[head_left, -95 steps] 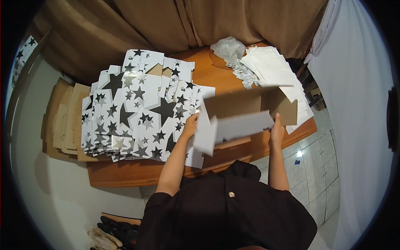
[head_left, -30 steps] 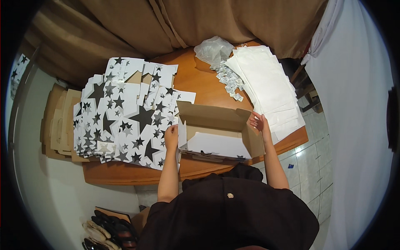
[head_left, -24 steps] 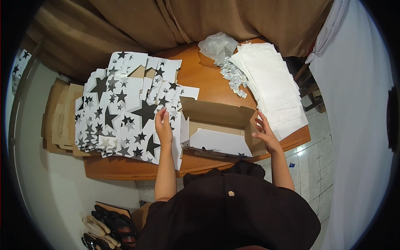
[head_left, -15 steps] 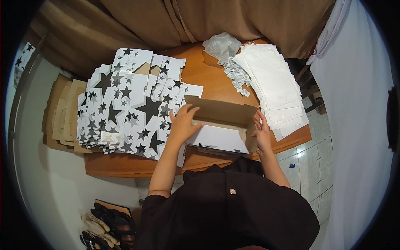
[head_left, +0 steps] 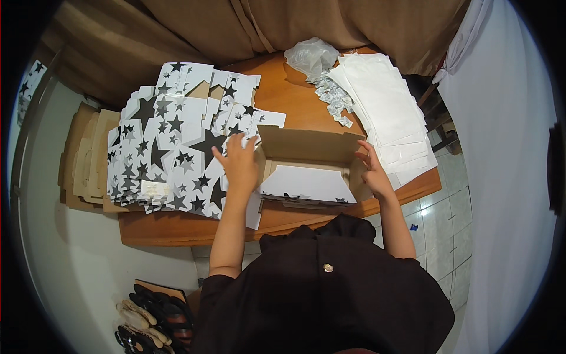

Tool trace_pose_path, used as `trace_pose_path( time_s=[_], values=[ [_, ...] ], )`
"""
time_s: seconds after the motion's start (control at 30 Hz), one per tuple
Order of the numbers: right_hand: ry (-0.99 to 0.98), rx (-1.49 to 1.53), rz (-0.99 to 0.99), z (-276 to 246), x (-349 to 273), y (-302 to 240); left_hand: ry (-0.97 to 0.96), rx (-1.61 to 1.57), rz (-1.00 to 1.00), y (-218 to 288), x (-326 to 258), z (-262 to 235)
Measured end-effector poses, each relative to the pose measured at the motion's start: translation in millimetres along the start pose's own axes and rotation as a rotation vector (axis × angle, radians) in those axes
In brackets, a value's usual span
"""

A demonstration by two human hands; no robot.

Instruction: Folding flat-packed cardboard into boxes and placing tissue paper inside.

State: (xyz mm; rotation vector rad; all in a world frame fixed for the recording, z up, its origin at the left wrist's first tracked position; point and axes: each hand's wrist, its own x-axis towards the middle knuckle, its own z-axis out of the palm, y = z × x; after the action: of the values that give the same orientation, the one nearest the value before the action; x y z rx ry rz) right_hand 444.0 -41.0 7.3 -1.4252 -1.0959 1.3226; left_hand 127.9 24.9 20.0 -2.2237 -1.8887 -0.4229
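A partly folded cardboard box [head_left: 306,143] stands in front of me near the table's front edge, brown inside and white with black stars outside. Its back wall is upright, and a white flap [head_left: 306,182] leans inward at the front. My left hand [head_left: 239,168] is at the box's left side, fingers spread, with nothing in it. On the other side, my right hand [head_left: 376,176] has its fingers stretched out along the right wall; whether they touch it I cannot tell. To the left lies a pile of flat star-printed cardboard sheets [head_left: 171,133].
White paper sheets [head_left: 383,106] lie stacked at the right. Behind the box are many small clear packets [head_left: 336,100] and a crumpled plastic bag [head_left: 312,58]. Brown cardboard pieces [head_left: 88,159] stand at the far left. Shoes [head_left: 153,321] sit below, left of me.
My left hand has moved left, off the box's left wall, and its fingers have spread. My right hand has shifted slightly outward. The box appears a little more to the right in its lower part.
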Motion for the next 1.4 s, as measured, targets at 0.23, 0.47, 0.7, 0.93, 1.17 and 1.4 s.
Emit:
trace_pose_path(
  time_s=[0.23,0.47,0.7,0.93,1.17,1.4],
  values=[
    [-0.068,-0.104,-0.052,-10.5,9.1,6.6,-0.182,-0.153,0.358,34.6,-6.4,2.8],
    [0.065,0.066,-0.074,-4.4,5.9,8.4,-0.397,-0.137,0.449,5.1,-0.4,-21.0],
    [0.361,0.097,-0.096,27.8,1.2,16.8,-0.427,-0.060,0.357,-14.8,-15.8,-9.5],
    [0.350,0.179,-0.214,33.9,7.9,33.2,-0.491,-0.088,0.351,-5.2,-9.7,-7.9],
    [0.176,0.042,-0.321,27.5,10.3,33.6,-0.376,-0.215,0.473,28.5,8.0,6.8],
    [0.309,0.133,-0.242,21.7,8.4,39.9,-0.340,-0.281,0.534,37.3,7.3,11.7]
  ],
)
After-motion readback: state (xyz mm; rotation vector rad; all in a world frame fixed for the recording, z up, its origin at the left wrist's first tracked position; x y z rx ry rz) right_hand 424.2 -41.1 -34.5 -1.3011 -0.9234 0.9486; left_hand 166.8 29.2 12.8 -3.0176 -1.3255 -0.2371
